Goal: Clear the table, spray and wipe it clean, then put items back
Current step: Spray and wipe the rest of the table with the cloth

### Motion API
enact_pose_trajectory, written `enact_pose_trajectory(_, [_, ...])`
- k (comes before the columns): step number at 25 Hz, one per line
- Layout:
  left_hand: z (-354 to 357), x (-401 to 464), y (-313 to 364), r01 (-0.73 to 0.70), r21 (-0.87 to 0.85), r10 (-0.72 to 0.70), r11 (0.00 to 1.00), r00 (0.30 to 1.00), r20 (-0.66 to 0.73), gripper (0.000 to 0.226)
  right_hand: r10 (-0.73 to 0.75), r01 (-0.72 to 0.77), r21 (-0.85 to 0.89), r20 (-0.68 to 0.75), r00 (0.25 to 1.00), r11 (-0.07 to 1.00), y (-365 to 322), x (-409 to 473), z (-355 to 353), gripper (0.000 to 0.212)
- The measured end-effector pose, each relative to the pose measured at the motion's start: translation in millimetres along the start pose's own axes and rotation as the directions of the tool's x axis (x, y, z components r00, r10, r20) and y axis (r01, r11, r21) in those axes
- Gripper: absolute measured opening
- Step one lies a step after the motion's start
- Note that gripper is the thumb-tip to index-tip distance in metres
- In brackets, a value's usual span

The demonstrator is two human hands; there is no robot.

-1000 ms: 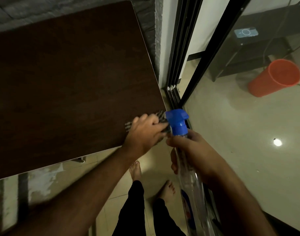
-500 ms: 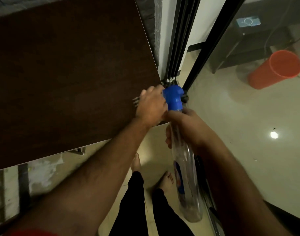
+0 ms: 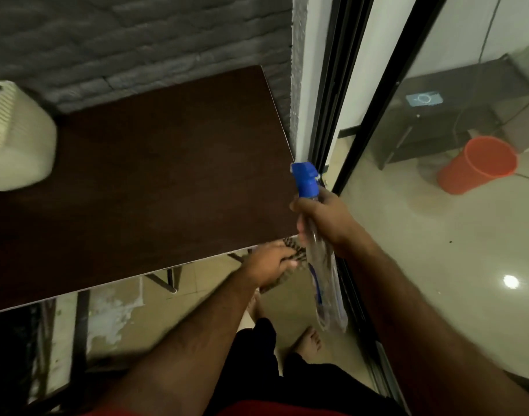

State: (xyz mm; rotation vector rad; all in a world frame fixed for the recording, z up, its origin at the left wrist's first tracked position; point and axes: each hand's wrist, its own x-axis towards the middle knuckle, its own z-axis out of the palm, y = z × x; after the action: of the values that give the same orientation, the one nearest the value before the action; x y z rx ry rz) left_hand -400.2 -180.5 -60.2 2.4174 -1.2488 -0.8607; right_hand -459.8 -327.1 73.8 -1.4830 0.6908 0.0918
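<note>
The left hand [image 3: 269,261], gripping a striped grey cloth [image 3: 296,253], is leaving the dark wooden worktop [image 3: 155,181] at 5 o'clock, wiping apparently finished, while the right hand [image 3: 323,219] is clasping a clear blue-capped spray bottle [image 3: 320,265].

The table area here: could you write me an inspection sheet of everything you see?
Surface: dark wooden table, bare where visible.
Job's things: clear spray bottle with blue nozzle; striped cloth at the table's near corner edge.
Clutter: cream ribbed container on the table's far left.
Hands: right hand grips the bottle's neck; left hand holds the cloth.
Cables: a thin cord on the wall behind the glass.
Surroundings: grey brick wall, glass door, orange bucket beyond it.
</note>
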Motion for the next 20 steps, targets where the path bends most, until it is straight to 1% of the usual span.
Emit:
enact_pose_trajectory(1, [-2, -12, 0, 0.019, -0.006, -0.019, 1.000, 1.000, -0.014, 0.030, -0.028, 0.028, -0.012, 0.020, 0.999, 1.000, -5, -5, 4, 0.026])
enact_pose_trajectory(3, [-10, -26, -4, 0.047, -0.056, -0.054, 0.997, 0.989, -0.134, 0.029, -0.087, 0.088, -0.040, 0.022, 0.996, 0.995, -13, -9, 11, 0.028])
enact_pose_trajectory(5, [-34, -37, -4, 0.068, -0.066, -0.083, 0.995, 0.963, -0.256, 0.025, -0.153, 0.151, -0.085, -0.023, 0.988, 0.985, -23, -13, 21, 0.029])
enact_pose_trajectory(8, [-70, -45, -8, 0.081, -0.089, -0.108, 0.993, 0.926, -0.362, 0.026, -0.230, 0.220, -0.132, -0.066, 0.971, 0.967, -39, -14, 35, 0.029])
enact_pose_trajectory(12, [-104, -49, -24, 0.077, -0.108, -0.115, 0.991, 0.900, -0.421, 0.027, -0.310, 0.292, -0.170, -0.092, 0.946, 0.941, -55, -13, 52, 0.020])
enact_pose_trajectory(16, [-140, -61, -55, 0.067, -0.153, -0.133, 0.986, 0.869, -0.477, 0.032, -0.376, 0.351, -0.212, -0.089, 0.922, 0.912, -80, -4, 83, 0.023])
enact_pose_trajectory(20, [-187, -92, -104, 0.077, -0.188, -0.166, 0.979, 0.835, -0.525, 0.033, -0.428, 0.398, -0.245, -0.079, 0.900, 0.884, -105, 16, 139, 0.023])
